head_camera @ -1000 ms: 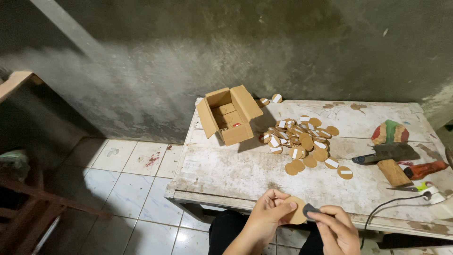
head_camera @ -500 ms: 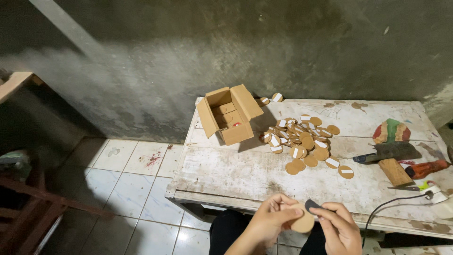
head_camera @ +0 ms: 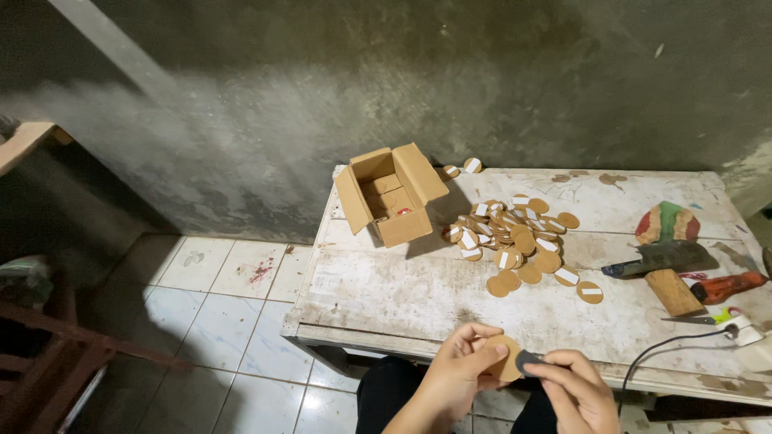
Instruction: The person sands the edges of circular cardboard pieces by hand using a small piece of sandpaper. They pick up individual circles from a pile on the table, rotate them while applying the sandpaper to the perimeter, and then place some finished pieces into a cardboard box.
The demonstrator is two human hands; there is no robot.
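Note:
My left hand (head_camera: 454, 374) holds a round brown cardboard disc (head_camera: 505, 359) by its edge, just in front of the table's near edge. My right hand (head_camera: 575, 390) pinches a small dark piece (head_camera: 531, 361) against the disc's right side. On the worn white table (head_camera: 402, 289) further back lies a pile of several similar brown discs (head_camera: 519, 241), many with a white strip across them. An open cardboard box (head_camera: 390, 193) stands at the table's back left corner.
At the right of the table lie a hatchet with a wooden handle (head_camera: 663, 269), a red tool (head_camera: 728, 287) and a cable with a white plug (head_camera: 744, 329). Tiled floor (head_camera: 225, 321) lies to the left, with dark wooden furniture (head_camera: 48, 354) at far left.
Both hands have shifted slightly; the disc now stands more upright and plainer to see between them. Nothing on the table has moved.

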